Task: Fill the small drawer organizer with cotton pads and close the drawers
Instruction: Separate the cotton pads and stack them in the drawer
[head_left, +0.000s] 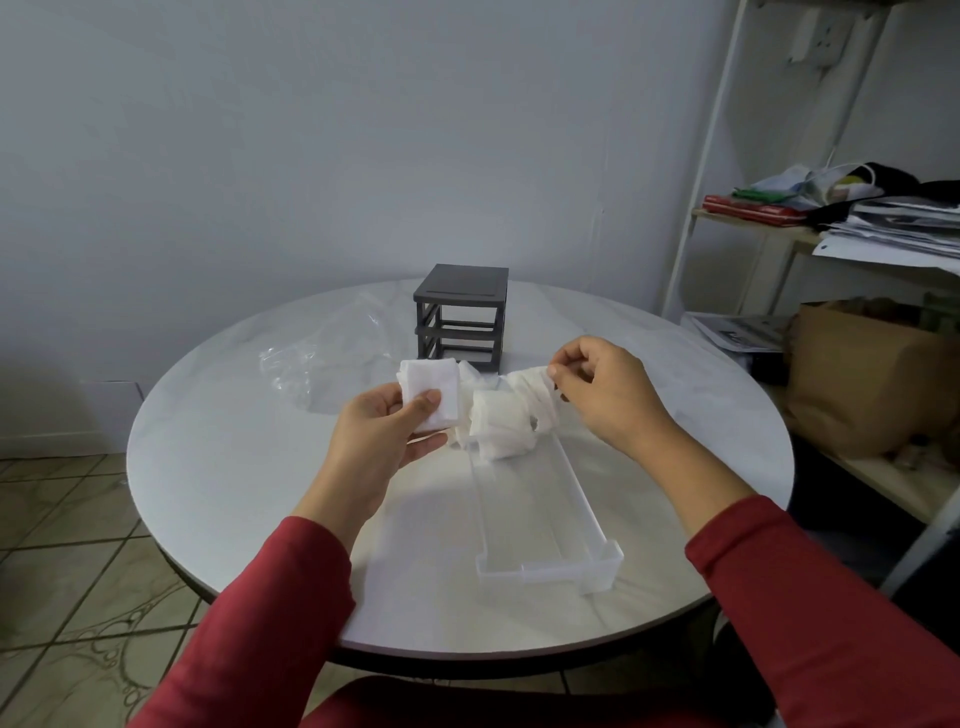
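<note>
Two hands: held apart above the middle of the table (234, 467); a stack of cotton pads (428, 387) is gripped by the left hand (384, 431), thumb on top, and a loose pad (535, 376) is pinched at the fingertips of the right hand (597, 395).
Progress: judged early; filling appears just begun.
Done: one clear drawer (550, 571) lies out of the organizer frame (462, 317), lower centre-right of the frame, with a heap of pads (498, 426) at its far end. Whether the heap sits inside or over the rim cannot be told.
Left: most of the drawer is seen bare; pads are to be laid in, and the drawer slid back and shut. The slots of the frame look empty.
Pads: white, soft, square, thin; neat in the stack, rumpled in the heap.
Drawer: translucent rigid plastic, long and shallow, with a flat front lip.
Organizer frame: dark, boxy, open-sided, flat-topped, at centre behind the hands.
Plastic bag (322, 353): clear, crinkled, centre-left.
Table: round, white, smooth, faintly veined.
</note>
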